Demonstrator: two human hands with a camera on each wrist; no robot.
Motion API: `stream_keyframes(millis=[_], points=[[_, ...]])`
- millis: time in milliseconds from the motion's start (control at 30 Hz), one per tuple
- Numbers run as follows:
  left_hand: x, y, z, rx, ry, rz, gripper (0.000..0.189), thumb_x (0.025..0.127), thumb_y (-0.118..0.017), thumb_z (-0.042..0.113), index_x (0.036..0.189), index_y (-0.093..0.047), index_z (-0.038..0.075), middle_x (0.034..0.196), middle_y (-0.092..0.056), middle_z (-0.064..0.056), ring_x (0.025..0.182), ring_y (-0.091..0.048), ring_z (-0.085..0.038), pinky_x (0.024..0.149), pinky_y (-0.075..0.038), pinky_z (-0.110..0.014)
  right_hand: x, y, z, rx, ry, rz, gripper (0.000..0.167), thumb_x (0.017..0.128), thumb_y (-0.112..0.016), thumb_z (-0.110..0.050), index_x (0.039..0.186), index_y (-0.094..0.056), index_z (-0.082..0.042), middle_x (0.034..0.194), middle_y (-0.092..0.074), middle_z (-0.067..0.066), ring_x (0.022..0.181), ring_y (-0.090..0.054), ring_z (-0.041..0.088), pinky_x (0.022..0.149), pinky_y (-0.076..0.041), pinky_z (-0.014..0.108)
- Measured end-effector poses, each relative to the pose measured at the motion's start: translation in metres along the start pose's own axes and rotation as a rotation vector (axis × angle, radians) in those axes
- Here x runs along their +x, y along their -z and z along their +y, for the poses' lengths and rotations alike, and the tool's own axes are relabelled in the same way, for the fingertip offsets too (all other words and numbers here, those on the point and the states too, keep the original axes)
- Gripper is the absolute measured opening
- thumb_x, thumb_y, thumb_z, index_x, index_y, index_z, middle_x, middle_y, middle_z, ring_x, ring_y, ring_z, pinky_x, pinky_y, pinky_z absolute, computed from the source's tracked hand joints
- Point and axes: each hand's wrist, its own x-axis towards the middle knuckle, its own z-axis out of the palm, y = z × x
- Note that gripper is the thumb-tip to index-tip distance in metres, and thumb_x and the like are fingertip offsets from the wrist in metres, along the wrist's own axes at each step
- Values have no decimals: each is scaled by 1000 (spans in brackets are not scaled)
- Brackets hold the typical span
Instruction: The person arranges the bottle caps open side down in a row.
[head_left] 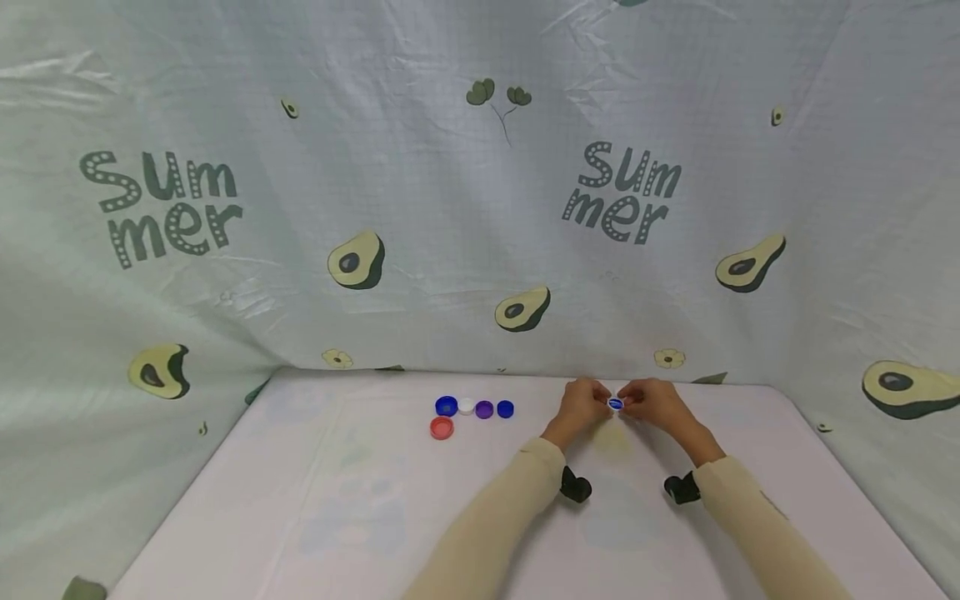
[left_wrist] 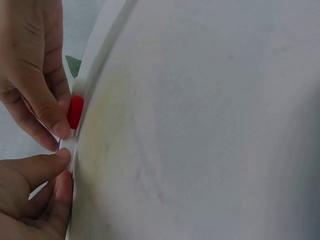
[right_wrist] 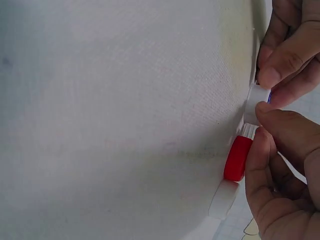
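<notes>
In the head view my left hand [head_left: 581, 408] and right hand [head_left: 660, 406] meet at the table's far side. Between their fingertips sits a small white cap [head_left: 615, 404] with a blue face, pinched from both sides. The right wrist view shows the white side of this cap [right_wrist: 256, 104], with a thumb on it from each hand. Beside my right fingers stands a red cap [right_wrist: 238, 159], followed by another white cap [right_wrist: 224, 200]. From the left wrist the red cap [left_wrist: 75, 112] shows against my right hand [left_wrist: 40, 85]; the head view hides it behind the hand.
Left of my hands lie a large blue cap [head_left: 446, 406], a white cap [head_left: 466, 406], a purple cap [head_left: 484, 409], a smaller blue cap [head_left: 506, 409] and a red cap [head_left: 442, 428]. A printed cloth [head_left: 435, 325] hangs behind the white table [head_left: 360, 517].
</notes>
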Motion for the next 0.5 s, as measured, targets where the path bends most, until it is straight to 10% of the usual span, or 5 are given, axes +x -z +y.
stream_keyframes(millis=[500], points=[[-1, -8, 5, 13, 131, 85, 12, 76, -88, 4, 86, -81, 7, 73, -67, 4, 68, -53, -8, 65, -46, -22, 2, -5, 2, -40, 2, 38, 19, 82, -81, 2, 98, -71, 5, 81, -67, 7, 75, -58, 19, 70, -52, 34]])
